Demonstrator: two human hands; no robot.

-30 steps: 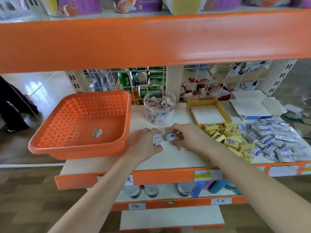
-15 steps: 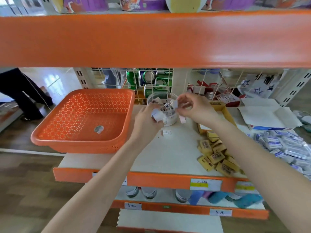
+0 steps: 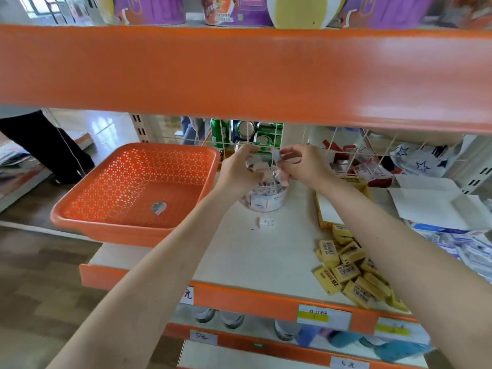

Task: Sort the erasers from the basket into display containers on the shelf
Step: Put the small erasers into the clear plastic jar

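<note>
While both hands hovered over the clear round container (image 3: 266,199) on the shelf (image 3: 253,257), the left hand (image 3: 238,173) curled its fingers round a few small white erasers (image 3: 251,165), and the right hand (image 3: 306,169) pinched a wrapped eraser (image 3: 277,155). A loose eraser (image 3: 266,222) lay on the shelf just before the container. The orange basket (image 3: 127,182), leftward, held a single piece (image 3: 159,208). Yellow erasers (image 3: 351,270) were heaped at right.
</note>
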